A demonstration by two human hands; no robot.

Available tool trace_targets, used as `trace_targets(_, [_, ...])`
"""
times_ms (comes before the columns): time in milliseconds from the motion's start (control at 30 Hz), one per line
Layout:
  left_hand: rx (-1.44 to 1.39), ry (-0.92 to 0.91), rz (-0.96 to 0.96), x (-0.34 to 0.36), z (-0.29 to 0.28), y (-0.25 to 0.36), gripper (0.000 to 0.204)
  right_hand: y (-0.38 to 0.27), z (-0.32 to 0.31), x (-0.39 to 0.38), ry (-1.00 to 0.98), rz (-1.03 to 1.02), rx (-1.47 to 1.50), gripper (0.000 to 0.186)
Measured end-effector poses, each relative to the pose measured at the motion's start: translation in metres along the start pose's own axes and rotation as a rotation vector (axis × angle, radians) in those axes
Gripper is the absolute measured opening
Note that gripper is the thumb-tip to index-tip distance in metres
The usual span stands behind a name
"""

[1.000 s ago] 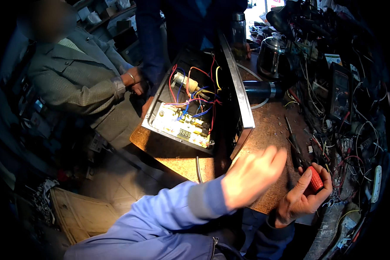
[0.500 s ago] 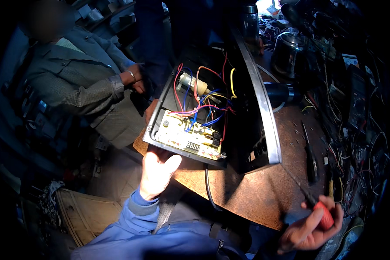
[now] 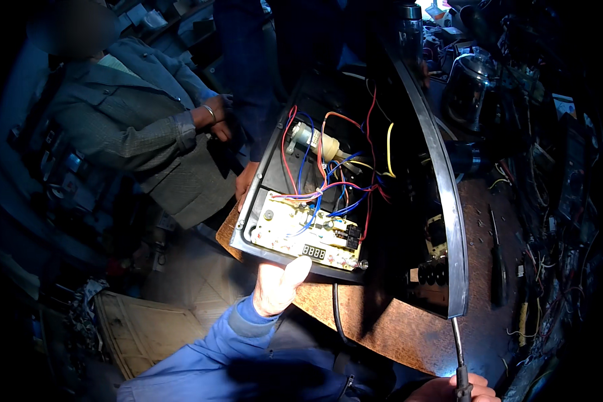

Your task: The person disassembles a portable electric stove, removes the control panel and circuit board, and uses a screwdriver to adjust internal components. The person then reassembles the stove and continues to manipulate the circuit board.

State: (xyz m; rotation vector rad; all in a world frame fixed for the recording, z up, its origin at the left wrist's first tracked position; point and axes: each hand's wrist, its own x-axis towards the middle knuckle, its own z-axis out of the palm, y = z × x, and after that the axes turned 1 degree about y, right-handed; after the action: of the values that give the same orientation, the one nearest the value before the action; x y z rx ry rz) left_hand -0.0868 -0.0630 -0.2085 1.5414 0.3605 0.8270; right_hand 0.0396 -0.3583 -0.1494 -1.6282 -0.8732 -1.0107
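My left hand [image 3: 278, 288] grips the near edge of an opened black appliance housing [image 3: 295, 261], its thumb on top beside the lit circuit board [image 3: 285, 234] and small digit display [image 3: 314, 252]. Red, blue and yellow wires run from the board to a small cylindrical motor [image 3: 315, 141] and into the dark middle. To the right, the other half of the casing [image 3: 449, 221] stands on edge with a grey rim. Partly cut off at the lower edge, my right hand [image 3: 442, 390] is closed around a screwdriver [image 3: 459, 348]; its shaft meets the near corner of that rim.
Beneath the housing is a worn brown table [image 3: 382, 335]. A dark screwdriver [image 3: 498, 268] and small screws lie on its right side. Tangled cables [image 3: 536, 301] fill the far right, below a glass kettle [image 3: 472, 87]. A co-worker's hand [image 3: 246, 184] touches the housing's left edge; another person [image 3: 134, 127] sits left.
The housing has shifted right and nearer, its two parts wider apart, with my left hand still on it. My right hand has moved down and left, bringing the screwdriver upright under the rim's corner.
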Motion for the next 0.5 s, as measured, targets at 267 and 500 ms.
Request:
trace_targets(267, [-0.114,-0.019,-0.007,0.003,0.005,-0.001,0.078,-0.017,-0.01,0.007,-0.172,0.523,0.587,0.025])
trace_targets(500, [-0.084,0.031,-0.007,0.008,-0.001,0.014,0.059,-0.006,-0.03,0.031,-0.42,2.296,1.456,0.031])
